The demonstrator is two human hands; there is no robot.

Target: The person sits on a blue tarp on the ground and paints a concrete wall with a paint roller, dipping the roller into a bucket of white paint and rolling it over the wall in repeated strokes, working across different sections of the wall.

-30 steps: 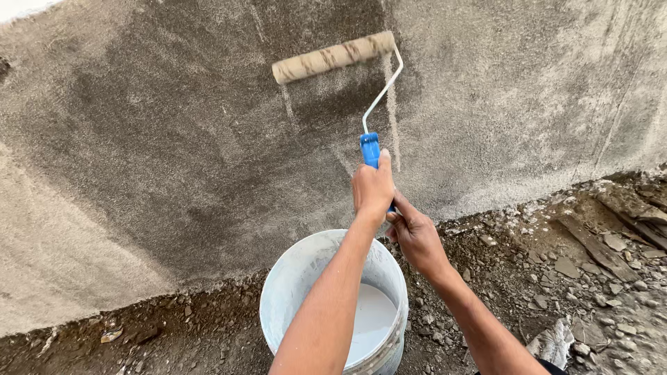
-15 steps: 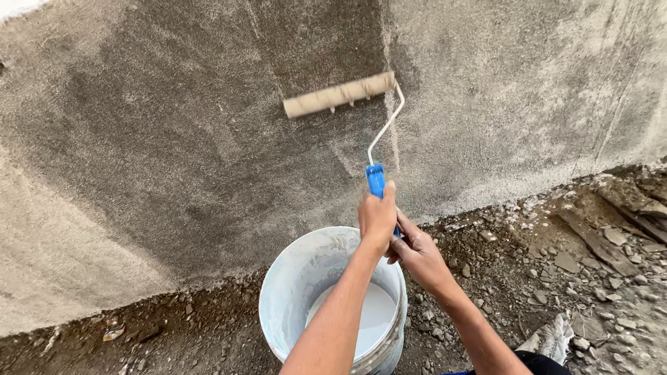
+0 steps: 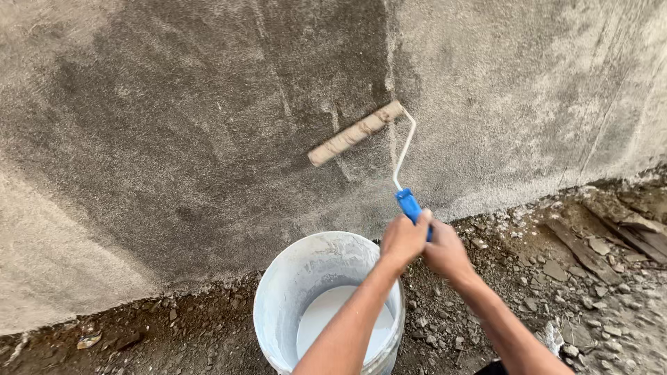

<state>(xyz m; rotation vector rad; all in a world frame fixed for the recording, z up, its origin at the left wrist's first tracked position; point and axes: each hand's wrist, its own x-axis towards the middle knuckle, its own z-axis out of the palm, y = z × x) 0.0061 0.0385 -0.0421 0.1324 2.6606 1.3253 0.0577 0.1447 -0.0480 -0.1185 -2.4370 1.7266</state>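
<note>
Both my hands grip the blue handle (image 3: 409, 205) of a paint roller. My left hand (image 3: 403, 239) is closed around it in front, and my right hand (image 3: 446, 253) holds it just behind and to the right. A bent white wire runs up from the handle to the beige roller sleeve (image 3: 353, 135), which lies tilted against the rough grey wall (image 3: 174, 139). The wall is dark and wet around and to the left of the roller, lighter and dry to the right.
A white bucket (image 3: 276, 295) with white liquid inside stands on the ground below my left forearm, close to the wall. Dirt, stones and broken rubble (image 3: 590, 257) cover the ground along the wall's foot, thickest at the right.
The roller has travelled down the wall from high up to about mid-height. Both hands came down with it, still on the handle.
</note>
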